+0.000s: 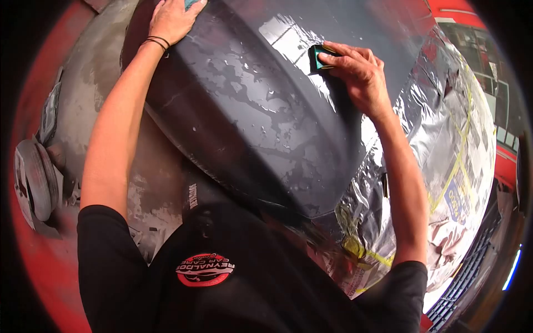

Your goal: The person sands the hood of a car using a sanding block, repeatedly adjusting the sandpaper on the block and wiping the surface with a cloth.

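Observation:
A dark grey car body panel [239, 111], wet with water patches and droplets, curves across the middle of the head view. My right hand [358, 72] grips a small sanding block [317, 59], dark-edged with a green face, and holds it against the panel near a bright reflection. At the top edge my left hand [171, 22] rests at the panel's far left part, fingers closed around a light blue piece [191, 4]. Much of that piece is cut off by the frame, and I cannot tell whether it is a sponge or a cloth.
Shiny masking film [427, 111] and taped paper [463, 194] cover the area to the right of the panel. On the left, a tyre [40, 177] lies on the red and grey stained floor [105, 72]. A dark grille-like slatted thing [463, 283] stands at the lower right.

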Motion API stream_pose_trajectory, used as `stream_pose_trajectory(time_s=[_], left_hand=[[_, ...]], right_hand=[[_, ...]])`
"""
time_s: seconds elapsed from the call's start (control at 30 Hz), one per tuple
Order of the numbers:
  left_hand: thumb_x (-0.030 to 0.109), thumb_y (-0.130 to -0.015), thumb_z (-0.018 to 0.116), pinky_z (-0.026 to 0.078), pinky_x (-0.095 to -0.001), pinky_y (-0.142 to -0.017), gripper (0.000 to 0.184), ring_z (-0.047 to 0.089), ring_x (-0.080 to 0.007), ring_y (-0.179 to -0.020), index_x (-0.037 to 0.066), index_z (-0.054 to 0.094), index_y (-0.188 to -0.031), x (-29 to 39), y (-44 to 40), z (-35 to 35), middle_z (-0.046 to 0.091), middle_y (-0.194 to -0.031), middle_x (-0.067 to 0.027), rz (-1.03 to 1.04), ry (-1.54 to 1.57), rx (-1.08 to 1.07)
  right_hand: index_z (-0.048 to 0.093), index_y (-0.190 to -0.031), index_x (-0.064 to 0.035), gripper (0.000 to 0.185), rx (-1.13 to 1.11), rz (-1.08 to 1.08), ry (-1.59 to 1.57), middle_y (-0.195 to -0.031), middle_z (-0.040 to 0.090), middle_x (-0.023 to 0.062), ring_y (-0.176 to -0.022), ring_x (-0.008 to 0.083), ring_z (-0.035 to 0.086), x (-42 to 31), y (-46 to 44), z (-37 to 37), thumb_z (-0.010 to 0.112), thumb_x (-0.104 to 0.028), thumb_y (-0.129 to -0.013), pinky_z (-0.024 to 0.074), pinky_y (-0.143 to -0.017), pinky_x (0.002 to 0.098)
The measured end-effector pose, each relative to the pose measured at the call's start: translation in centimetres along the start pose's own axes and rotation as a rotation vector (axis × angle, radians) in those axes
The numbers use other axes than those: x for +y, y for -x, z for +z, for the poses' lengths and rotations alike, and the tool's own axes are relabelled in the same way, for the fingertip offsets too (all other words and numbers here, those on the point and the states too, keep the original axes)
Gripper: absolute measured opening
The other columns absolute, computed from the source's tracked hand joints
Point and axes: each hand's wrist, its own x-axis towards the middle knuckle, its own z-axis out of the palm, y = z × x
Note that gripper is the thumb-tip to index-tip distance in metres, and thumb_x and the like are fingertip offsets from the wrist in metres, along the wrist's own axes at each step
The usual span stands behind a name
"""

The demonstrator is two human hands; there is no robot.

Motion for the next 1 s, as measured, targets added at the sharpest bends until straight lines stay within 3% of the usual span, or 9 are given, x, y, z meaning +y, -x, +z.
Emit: stream_pose_trajectory(time_s=[0.1,0.23,0.4,0.47,0.53,0.67,0.73,0.8,1.0], left_hand=[[0.032,-0.105,0.071,0.045,-0.05,-0.118,0.051,0.06,-0.0357,-0.143,0.011,0.061,-0.15,0.3,0.4,0.3,0.066,-0.151,-0.0155,-0.132,0.06,0.038],[0.032,-0.105,0.071,0.044,-0.0518,-0.119,0.059,0.059,-0.0364,-0.144,0.012,0.056,-0.157,0.8,0.1,0.9,0.064,-0.154,-0.0156,-0.214,-0.003,0.048],[0.028,-0.103,0.072,0.041,-0.0545,-0.122,0.059,0.058,-0.0372,-0.145,0.011,0.055,-0.157,0.5,0.2,0.7,0.062,-0.156,-0.0161,-0.163,0.002,0.029],[0.042,-0.105,0.07,0.037,-0.0584,-0.127,0.065,0.06,-0.0345,-0.145,0.019,0.05,-0.162,-1.4,0.1,2.0,0.062,-0.157,-0.0139,-0.185,0.064,0.004],[0.053,-0.106,0.069,0.036,-0.0597,-0.127,0.07,0.061,-0.0336,-0.144,0.023,0.047,-0.165,-1.9,0.2,2.1,0.065,-0.155,-0.0149,-0.229,0.079,-0.011],[0.051,-0.106,0.069,0.032,-0.06,-0.13,0.07,0.06,-0.0333,-0.146,0.024,0.046,-0.166,-1.7,0.1,1.8,0.063,-0.158,-0.0135,-0.236,0.107,-0.038],[0.05,-0.107,0.07,0.04,-0.0536,-0.124,0.069,0.064,-0.0347,-0.14,0.022,0.049,-0.165,-1.7,0.4,2.0,0.066,-0.153,-0.0137,-0.197,0.041,0.014],[0.049,-0.107,0.07,0.042,-0.0509,-0.122,0.068,0.066,-0.0339,-0.136,0.02,0.049,-0.165,-1.4,0.2,2.3,0.067,-0.152,-0.013,-0.194,-0.01,0.024],[0.048,-0.106,0.069,0.035,-0.0579,-0.127,0.068,0.062,-0.0341,-0.141,0.021,0.048,-0.165,-1.1,-0.1,1.8,0.065,-0.154,-0.0135,-0.226,0.074,-0.025]], right_hand=[[0.079,-0.138,-0.0339,0.061,-0.072,0.082,0.064,-0.148,0.074,-0.0019,-0.133,0.0271,0.066,-3.5,7.8,-1.3,0.073,0.004,-0.09,0.0379,-0.111,0.0473],[0.086,-0.125,-0.0336,0.048,-0.084,0.213,0.202,-0.142,0.079,-0.0022,-0.127,0.0214,0.071,-8.9,17.5,-4.5,0.082,-0.006,-0.087,0.0384,-0.11,0.0456],[0.083,-0.131,-0.0282,0.043,0.129,0.184,0.512,-0.132,0.082,0.0026,-0.124,0.0259,0.075,5.1,4.2,-1.3,0.071,-0.007,-0.097,0.0413,-0.119,0.0605],[0.081,-0.136,-0.0282,0.041,0.252,0.46,0.337,-0.113,0.085,0.0018,-0.11,0.0259,0.08,13.3,-4.8,-0.8,0.066,-0.011,-0.102,0.0385,-0.124,0.0637],[0.079,-0.138,-0.0298,0.047,0.259,0.523,0.304,-0.116,0.084,0.0,-0.113,0.0252,0.078,15.1,-7.3,-0.2,0.063,-0.007,-0.1,0.0362,-0.126,0.0642],[0.077,-0.139,-0.0329,0.061,0.163,0.099,0.445,-0.137,0.079,-0.0028,-0.127,0.0282,0.072,6.2,2.0,-0.4,0.063,0.003,-0.091,0.0401,-0.119,0.0645],[0.083,-0.129,-0.0349,0.06,0.069,0.131,0.035,-0.142,0.077,-0.0027,-0.127,0.0263,0.07,-1.5,8.1,-1.0,0.072,0.005,-0.085,0.0449,-0.11,0.0557],[0.085,-0.125,-0.0367,0.05,0.011,0.194,0.156,-0.144,0.077,-0.0063,-0.121,0.0242,0.068,-5.5,10.7,-2.0,0.077,-0.001,-0.09,0.0415,-0.108,0.0475],[0.084,-0.127,-0.0349,0.042,0.16,0.084,0.277,-0.143,0.076,-0.0086,-0.115,0.0264,0.067,4.8,-4.4,0.5,0.072,-0.007,-0.099,0.0421,-0.105,0.0483]])
